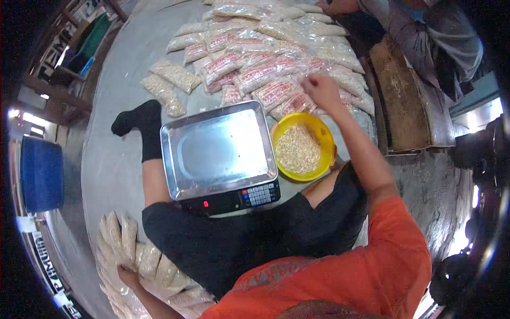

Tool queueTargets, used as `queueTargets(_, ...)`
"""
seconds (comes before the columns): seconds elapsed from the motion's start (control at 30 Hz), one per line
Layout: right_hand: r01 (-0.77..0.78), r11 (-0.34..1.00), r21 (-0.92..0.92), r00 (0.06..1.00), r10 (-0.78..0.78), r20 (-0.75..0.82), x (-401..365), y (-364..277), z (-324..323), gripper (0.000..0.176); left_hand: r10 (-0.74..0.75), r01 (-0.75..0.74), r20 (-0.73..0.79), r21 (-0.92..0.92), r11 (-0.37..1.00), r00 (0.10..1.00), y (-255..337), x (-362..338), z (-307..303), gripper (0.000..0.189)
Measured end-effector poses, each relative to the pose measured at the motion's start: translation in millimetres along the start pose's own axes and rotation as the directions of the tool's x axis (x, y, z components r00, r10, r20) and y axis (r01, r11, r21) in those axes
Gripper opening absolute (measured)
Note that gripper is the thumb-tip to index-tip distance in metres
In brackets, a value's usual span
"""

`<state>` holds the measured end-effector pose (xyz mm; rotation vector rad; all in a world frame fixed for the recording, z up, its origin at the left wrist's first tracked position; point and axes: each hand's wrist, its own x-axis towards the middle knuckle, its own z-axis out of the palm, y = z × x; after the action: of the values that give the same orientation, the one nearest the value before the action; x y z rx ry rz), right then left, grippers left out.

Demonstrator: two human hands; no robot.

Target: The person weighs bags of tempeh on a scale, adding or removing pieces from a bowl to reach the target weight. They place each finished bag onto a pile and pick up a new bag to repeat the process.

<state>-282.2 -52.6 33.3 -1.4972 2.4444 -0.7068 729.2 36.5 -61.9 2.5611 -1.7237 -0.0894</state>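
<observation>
At lower left, my left hand (128, 275) is closed at the edge of a clear bag of pale pieces (149, 261), within a pile of similar bags. My right hand (322, 90) reaches out over the bags with red print (276, 91), its fingers curled together; what they pinch, if anything, is hidden. Between my legs stands a digital scale (218, 151) with a bare metal pan and a red 0 on its display. To its right, a yellow bowl (330, 154) holds loose pale pieces (298, 149).
Two filled bags (164, 95) lie apart on the grey sheet (125, 69). Past the scale spreads a large heap of filled bags (234, 40). Another person (409, 32) sits at the upper right, near a wooden board (401, 95). A blue container (41, 175) stands far left.
</observation>
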Motion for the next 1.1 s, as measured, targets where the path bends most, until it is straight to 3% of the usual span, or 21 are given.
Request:
queueTargets(0.07,0.019,0.997,0.077,0.967,0.001,-0.254,83.1,47.3,18.6,0.039,-0.062,0.064,0.034,-0.052,0.997,0.997,29.1,-4.1,-1.4,0.035)
queueTargets(0.13,-0.064,0.991,-0.118,0.915,0.011,-0.403,163.4,98.7,26.7,0.045,-0.135,0.141,0.067,-0.09,0.986,0.989,89.4,-13.4,-10.9,0.039)
queueTargets(0.2,-0.282,0.944,-0.172,0.909,0.205,-0.363,223.8,141.2,31.1,0.053,-0.046,0.013,-0.273,-0.12,0.993,0.961,152.8,-20.0,-12.8,0.05)
queueTargets(0.23,-0.281,0.943,-0.181,0.914,0.205,-0.349,237.7,144.2,39.6,0.053,-0.186,0.103,-0.17,-0.406,0.908,0.968,181.6,-18.2,-9.7,0.058)
queueTargets(0.27,-0.453,0.863,-0.225,0.869,0.371,-0.327,248.8,144.9,42.9,0.056,-0.189,0.114,-0.156,-0.396,0.911,0.97,223.7,-22.8,-14.9,0.058)
queueTargets(0.3,-0.605,0.746,-0.278,0.791,0.523,-0.317,255.4,146.4,44.0,0.06,-0.085,0.032,-0.102,-0.434,0.9,0.991,271.7,-31.3,-24.4,0.056)
queueTargets(0.33,-0.607,0.736,-0.3,0.792,0.527,-0.308,257.5,146.8,48.4,0.06,0.022,-0.044,-0.051,-0.477,0.878,0.998,303.3,-34.6,-27.9,0.055)
queueTargets(0.4,-0.592,0.68,-0.433,0.806,0.489,-0.335,252.8,133.8,61.6,0.063,0.068,-0.041,0.027,-0.559,0.828,0.997,324.8,-30.0,-26.1,0.054)
queueTargets(0.47,-0.586,0.698,-0.413,0.808,0.462,-0.365,268.5,150.5,74.6,0.059,0.115,-0.046,0.068,-0.637,0.77,0.991,331.1,-21.6,-26.9,0.053)
queueTargets(0.53,-0.507,0.852,-0.127,0.811,0.422,-0.405,274.7,160.9,67.1,0.05,0.045,0.009,0.085,-0.545,0.839,0.995,331.0,-13.5,-23.1,0.05)
queueTargets(0.57,-0.31,0.941,-0.136,0.821,0.193,-0.537,283.9,185.8,71.5,0.04,0.043,0.006,0.076,-0.548,0.837,0.996,343.5,-14.0,-27.6,0.05)
queueTargets(0.6,-0.303,0.944,-0.13,0.819,0.188,-0.542,282.7,183.8,59.4,0.04,0.078,-0.052,0.038,-0.464,0.884,0.996,364.7,-18.3,-33.8,0.049)
queueTargets(0.67,-0.062,0.997,-0.042,0.828,0.028,-0.56,276.4,163.7,26.2,0.038,0.108,-0.102,-0.006,-0.388,0.916,0.994,401.5,-25.3,-48.7,0.048)
queueTargets(0.73,0.002,1.0,0.023,0.846,0.01,-0.532,218.9,83.6,-27.4,0.035,0.213,-0.156,0.154,-0.315,0.936,0.965,430.2,-27.7,-61.0,0.049)
queueTargets(0.8,0.251,0.892,0.375,0.832,-0.001,-0.555,167.2,22.2,-72.1,0.031,0.264,-0.225,0.115,-0.277,0.934,0.958,441.2,-27.4,-55.9,0.05)
queueTargets(0.83,0.264,0.893,0.364,0.832,-0.02,-0.554,148.4,2.5,-93.6,0.031,0.326,-0.303,0.083,-0.208,0.93,0.942,442.9,-28.2,-52.1,0.052)
queueTargets(0.9,0.522,0.661,0.54,0.773,-0.099,-0.626,114.8,-25.6,-127.5,0.024,0.353,-0.339,0.039,-0.197,0.92,0.935,442.4,-27.2,-42.9,0.052)
queueTargets(1.0,0.514,0.525,0.678,0.839,-0.145,-0.524,75.4,-50.5,-144.5,0.022,0.397,-0.389,0.01,-0.168,0.906,0.918,443.5,-32.8,-46.3,0.053)
queueTargets(1.03,0.381,0.579,0.72,0.9,-0.056,-0.432,49.5,-70.4,-143.5,0.021,0.401,-0.392,0.029,-0.159,0.906,0.916,441.8,-34.2,-48.8,0.053)
queueTargets(1.07,0.392,0.571,0.722,0.899,-0.072,-0.431,28.6,-88.5,-141.8,0.021,0.387,-0.379,0.02,-0.162,0.911,0.922,438.7,-33.2,-47.6,0.053)
queueTargets(1.1,0.354,0.487,0.798,0.927,-0.068,-0.37,10.1,-105.1,-138.8,0.019,0.41,-0.405,-0.005,-0.172,0.898,0.912,435.0,-32.6,-43.3,0.053)
